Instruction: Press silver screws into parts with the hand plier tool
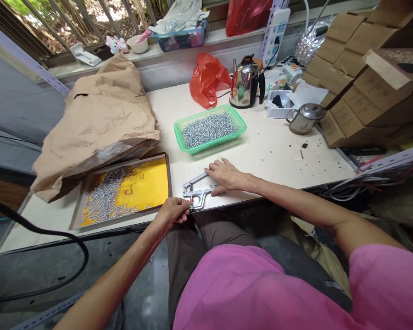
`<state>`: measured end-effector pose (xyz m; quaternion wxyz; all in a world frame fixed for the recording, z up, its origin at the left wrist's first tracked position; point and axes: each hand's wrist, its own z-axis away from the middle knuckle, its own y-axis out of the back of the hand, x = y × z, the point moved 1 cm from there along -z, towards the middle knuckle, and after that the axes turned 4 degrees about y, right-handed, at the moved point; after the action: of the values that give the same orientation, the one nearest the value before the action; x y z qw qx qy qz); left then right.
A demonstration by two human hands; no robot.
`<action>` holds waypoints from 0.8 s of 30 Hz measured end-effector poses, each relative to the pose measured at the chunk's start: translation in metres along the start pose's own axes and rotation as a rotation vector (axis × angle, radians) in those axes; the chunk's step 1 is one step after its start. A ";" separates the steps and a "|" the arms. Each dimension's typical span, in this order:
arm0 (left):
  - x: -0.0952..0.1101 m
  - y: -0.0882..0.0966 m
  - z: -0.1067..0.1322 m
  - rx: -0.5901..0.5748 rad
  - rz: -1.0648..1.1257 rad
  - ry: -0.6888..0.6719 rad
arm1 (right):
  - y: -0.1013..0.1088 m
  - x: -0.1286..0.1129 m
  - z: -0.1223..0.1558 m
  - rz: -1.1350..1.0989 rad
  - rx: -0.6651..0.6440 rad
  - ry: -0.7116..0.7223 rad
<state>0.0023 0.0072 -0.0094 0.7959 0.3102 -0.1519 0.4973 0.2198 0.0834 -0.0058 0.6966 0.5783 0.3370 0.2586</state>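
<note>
Silver hand-press pliers (200, 194) lie at the table's front edge, with their jaw end to the left. My right hand (224, 176) is closed round their handles, fingers over the upper one and thumb by the lower. At the jaw end my left hand (176, 210) makes a pinch; whatever sits between its fingertips is too small to make out. To its left is a shallow tray (170, 174) with a yellow lining and a heap of small metal pins (105, 195). Beyond my hands stands a green basket (211, 147) full of small, spring-like metal parts (209, 129).
A large brown paper bag (99, 105) overlaps the tray's back. Behind the basket are a red plastic bag (206, 80) and a steel kettle (245, 82). A metal pot (306, 120) and stacked cardboard boxes (371, 91) stand at the right. A black cable (79, 266) loops at the left.
</note>
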 end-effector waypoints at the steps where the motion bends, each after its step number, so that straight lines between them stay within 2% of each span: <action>1: 0.000 0.000 0.002 0.004 -0.023 0.001 | 0.000 -0.001 0.001 -0.003 -0.008 -0.003; 3: 0.001 -0.002 0.007 0.040 -0.138 -0.022 | 0.000 -0.003 0.003 -0.011 -0.016 -0.015; 4: 0.002 -0.004 0.011 0.099 -0.232 -0.071 | 0.001 -0.005 0.005 -0.014 -0.015 -0.022; 7: 0.010 -0.011 0.024 0.389 -0.558 -0.380 | 0.005 -0.010 0.010 -0.018 0.004 -0.040; 9: 0.018 -0.019 0.027 0.508 -0.729 -0.622 | 0.007 -0.014 0.011 -0.024 0.017 -0.046; 11: 0.028 -0.027 0.021 0.503 -0.859 -0.789 | 0.007 -0.016 0.010 -0.024 0.021 -0.050; 13: 0.038 -0.033 0.008 0.461 -0.954 -0.866 | 0.004 -0.016 0.009 -0.011 0.024 -0.055; 18: 0.051 -0.034 -0.020 0.342 -1.079 -0.855 | 0.001 -0.009 0.009 -0.024 0.006 -0.028; 24: 0.060 -0.027 -0.022 0.279 -1.122 -0.866 | 0.007 -0.011 0.020 -0.021 -0.003 -0.132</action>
<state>0.0524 0.0546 -0.0029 0.7527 0.6095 -0.2066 -0.1389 0.2287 0.0642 0.0048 0.7208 0.5895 0.2958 0.2132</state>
